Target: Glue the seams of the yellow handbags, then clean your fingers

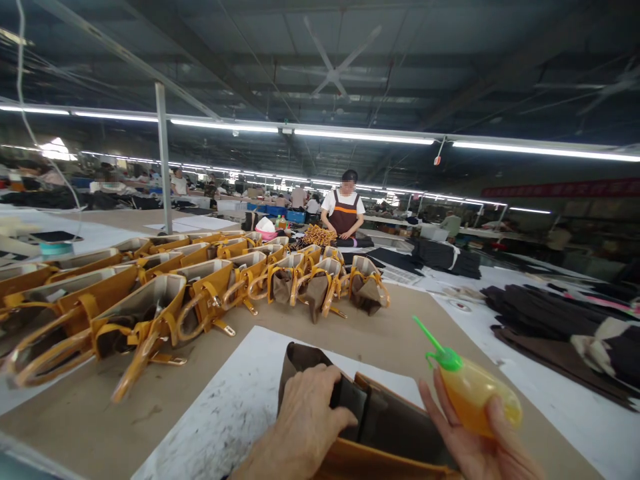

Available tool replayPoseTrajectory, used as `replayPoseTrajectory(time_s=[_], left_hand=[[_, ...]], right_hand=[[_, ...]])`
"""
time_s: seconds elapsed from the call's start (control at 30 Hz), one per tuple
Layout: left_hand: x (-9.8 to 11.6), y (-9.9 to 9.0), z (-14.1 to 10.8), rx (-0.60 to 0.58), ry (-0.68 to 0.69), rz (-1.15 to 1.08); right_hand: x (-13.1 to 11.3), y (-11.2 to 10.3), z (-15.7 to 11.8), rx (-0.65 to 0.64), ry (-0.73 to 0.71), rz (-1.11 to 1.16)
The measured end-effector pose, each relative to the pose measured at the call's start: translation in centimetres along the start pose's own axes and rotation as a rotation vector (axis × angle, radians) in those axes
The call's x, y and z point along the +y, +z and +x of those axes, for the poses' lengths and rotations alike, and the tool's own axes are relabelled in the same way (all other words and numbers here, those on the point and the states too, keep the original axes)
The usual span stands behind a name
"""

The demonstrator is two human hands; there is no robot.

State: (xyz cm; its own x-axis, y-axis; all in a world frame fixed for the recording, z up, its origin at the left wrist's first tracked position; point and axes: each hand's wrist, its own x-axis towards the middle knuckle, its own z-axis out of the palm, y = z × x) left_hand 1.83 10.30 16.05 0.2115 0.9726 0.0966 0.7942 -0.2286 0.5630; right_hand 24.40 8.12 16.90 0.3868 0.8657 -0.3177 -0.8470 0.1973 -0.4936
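Right grip (483, 457) is holding yellow bottle (477, 397) between thumb and fingers; left grip (306, 417) is touching open bag (375, 460) at left end, can't tell if clamping.

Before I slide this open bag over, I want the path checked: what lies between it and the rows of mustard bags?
In the head view, a smudged white sheet borders the open bag, then brown tabletop reaches to the mustard bags.
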Motion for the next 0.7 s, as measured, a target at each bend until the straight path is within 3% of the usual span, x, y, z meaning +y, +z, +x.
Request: replayPoseTrajectory(time_s=[0.23,0.4,0.57,0.7], left_hand=[[0.0,-1.4,0.2,-0.070,0.020,0.168],[0.9,-2.5,-0.3,-0.125,0.027,0.251],[1.5,-2.1,1.3,-0.249,0.197,0.141],[1.0,-1.7,3.6,-0.371,0.053,0.126]], right_hand=[[0.2,1.4,-2.0,0.017,-0.029,-0.055],[0.3,1.1,-1.9,0.004,-0.034,-0.068],[0.4,1.0,-0.9,0.008,-0.041,-0.039],[0.3,0.6,-0.8,-0.018,-0.028,-0.058]])
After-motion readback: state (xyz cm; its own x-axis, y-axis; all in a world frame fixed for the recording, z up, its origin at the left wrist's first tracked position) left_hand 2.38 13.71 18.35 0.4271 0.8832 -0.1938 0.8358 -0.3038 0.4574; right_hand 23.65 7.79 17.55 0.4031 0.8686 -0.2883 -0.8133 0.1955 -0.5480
